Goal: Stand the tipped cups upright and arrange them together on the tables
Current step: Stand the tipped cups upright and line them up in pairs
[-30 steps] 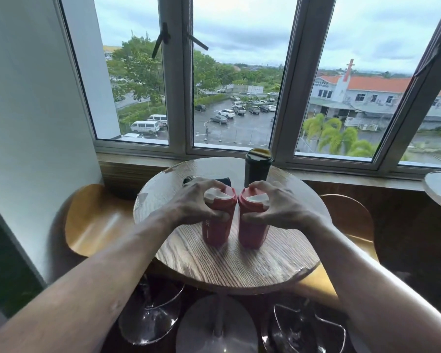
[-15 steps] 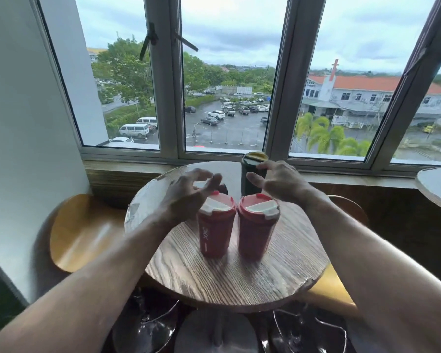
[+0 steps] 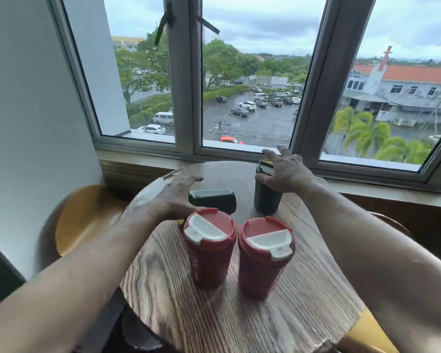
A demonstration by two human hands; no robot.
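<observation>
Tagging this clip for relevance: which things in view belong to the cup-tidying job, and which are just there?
Job:
- two upright red cups
- tipped dark cup, by left hand
- upright dark cup, under right hand
- round wooden table

Lying about:
- yellow chair
- window

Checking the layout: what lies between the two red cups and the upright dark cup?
Head view: only bare wooden table separates the red cups from the upright dark cup.

Two red cups (image 3: 233, 253) upright, side by side – dark cup (image 3: 266, 200) upright – another (image 3: 213, 200) tipped.
</observation>
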